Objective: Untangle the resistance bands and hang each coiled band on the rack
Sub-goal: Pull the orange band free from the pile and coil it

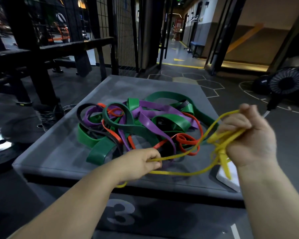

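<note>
A tangled pile of resistance bands (138,121) in green, purple, red and black lies on a grey padded box (59,152). A thin yellow band (185,173) stretches across the pile's near edge between both hands. My left hand (141,163) pinches one strand of it at the front of the pile. My right hand (248,135) is raised to the right of the pile and grips several gathered loops of the same yellow band, with one end hanging below the fist. One strand runs under a red loop (185,140).
The box stands on another marked with a 3 (121,214). A black metal frame with mesh (41,49) stands to the left, weight plates (0,144) on the floor beside it. A fan (286,81) and a medicine ball sit at the right. A corridor opens ahead.
</note>
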Motion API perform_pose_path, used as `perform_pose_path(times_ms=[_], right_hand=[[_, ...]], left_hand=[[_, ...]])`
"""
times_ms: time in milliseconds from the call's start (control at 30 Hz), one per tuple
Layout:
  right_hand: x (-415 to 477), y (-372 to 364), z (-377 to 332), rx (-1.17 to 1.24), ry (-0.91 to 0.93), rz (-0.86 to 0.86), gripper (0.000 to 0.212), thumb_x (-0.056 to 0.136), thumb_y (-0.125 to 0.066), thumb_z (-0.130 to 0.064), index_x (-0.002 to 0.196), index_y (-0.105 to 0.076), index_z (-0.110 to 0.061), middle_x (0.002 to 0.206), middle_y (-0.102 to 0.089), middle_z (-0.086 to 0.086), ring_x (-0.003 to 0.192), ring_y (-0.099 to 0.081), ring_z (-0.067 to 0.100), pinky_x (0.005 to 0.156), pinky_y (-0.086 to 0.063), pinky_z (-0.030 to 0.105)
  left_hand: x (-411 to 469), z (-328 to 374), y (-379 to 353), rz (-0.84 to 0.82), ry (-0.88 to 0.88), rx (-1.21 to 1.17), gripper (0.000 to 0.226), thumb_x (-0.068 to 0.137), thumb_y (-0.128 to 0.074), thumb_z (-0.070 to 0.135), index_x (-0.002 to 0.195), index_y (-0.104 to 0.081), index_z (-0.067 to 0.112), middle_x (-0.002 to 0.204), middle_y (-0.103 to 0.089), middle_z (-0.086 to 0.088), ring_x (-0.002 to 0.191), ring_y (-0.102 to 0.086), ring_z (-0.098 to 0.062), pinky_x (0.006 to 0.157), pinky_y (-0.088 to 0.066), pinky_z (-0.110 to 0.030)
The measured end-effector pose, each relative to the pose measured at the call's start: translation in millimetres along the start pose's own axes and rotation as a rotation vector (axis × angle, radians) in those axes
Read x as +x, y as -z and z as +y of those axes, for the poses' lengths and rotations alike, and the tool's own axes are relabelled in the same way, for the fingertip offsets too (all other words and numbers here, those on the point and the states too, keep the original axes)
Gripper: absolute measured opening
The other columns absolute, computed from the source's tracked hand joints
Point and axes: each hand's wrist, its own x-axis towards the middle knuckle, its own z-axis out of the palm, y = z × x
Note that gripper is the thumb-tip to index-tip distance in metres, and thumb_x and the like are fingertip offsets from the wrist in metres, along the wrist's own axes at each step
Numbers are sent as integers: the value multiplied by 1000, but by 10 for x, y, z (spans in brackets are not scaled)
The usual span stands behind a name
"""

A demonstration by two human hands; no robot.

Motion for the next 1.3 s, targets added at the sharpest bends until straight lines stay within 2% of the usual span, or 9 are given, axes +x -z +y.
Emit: perform_pose_path(times_ms=[100,233,367,533,667,800,1000,1200,1300], right_hand=[[-32,-125,262,-257,-47,177,29,99,-45,-35,75,-53,-22,50,-37,-10,55,-56,10,59,-49,24],[-90,-161,543,-581,-234,197,36,104,-41,-30,73,-52,-14,55,-49,0,66,-69,20,72,-55,38],[-184,-159,763,-817,-383,81,35,104,-44,-27,74,-53,-9,62,-52,9,52,-59,19,50,-51,30],[-264,-168,835,-1111,-486,-74,41,103,-46,-34,67,-53,-15,47,-42,3,36,-34,13,36,-27,19],[-210,-157,751,-1066,-461,-48,32,103,-46,-31,76,-49,-13,50,-36,2,35,-21,10,37,-19,15],[-181,-119,608,-948,-522,-49,31,94,-52,-45,81,-52,-17,52,-28,-2,38,-19,8,37,-18,14],[-294,-70,667,-780,-799,-410,55,64,-77,-67,76,-63,-15,47,-30,-3,36,-39,13,42,-38,20],[-259,-3,639,-459,-917,-606,45,88,-60,-60,76,-57,-17,45,-40,-12,32,-38,1,37,-33,13],[-207,-2,592,-215,-964,-656,40,100,-47,-47,82,-56,-13,49,-36,-8,35,-34,5,38,-34,14]], left_hand=[[-6,68,-29,98,-122,10,7,94,-60,27,87,-58,28,72,-60,8,66,-53,-7,68,-44,-31],[-39,151,-46,120,-232,85,7,92,-61,33,87,-62,28,67,-55,16,63,-51,-1,61,-42,-26],[-78,204,-17,228,-334,119,19,90,-51,45,89,-60,29,83,-61,11,79,-56,-3,72,-48,-34],[-108,229,19,391,-292,111,26,81,-66,48,72,-46,34,62,-53,11,63,-51,-3,56,-38,-23],[-103,132,195,292,-205,106,28,78,-74,44,73,-49,33,62,-55,14,58,-49,-3,58,-42,-28],[-146,20,361,311,-198,-102,13,87,-68,29,79,-59,29,67,-59,16,59,-51,1,61,-42,-16],[-89,91,232,405,-295,-159,11,94,-60,28,83,-58,27,66,-54,18,61,-49,-2,60,-40,-21],[-94,131,176,358,-285,-279,13,94,-58,30,94,-46,24,71,-51,12,63,-48,1,62,-39,-13],[-90,91,198,252,-267,-278,9,96,-57,29,97,-49,23,82,-59,2,75,-56,-10,73,-49,-31]])
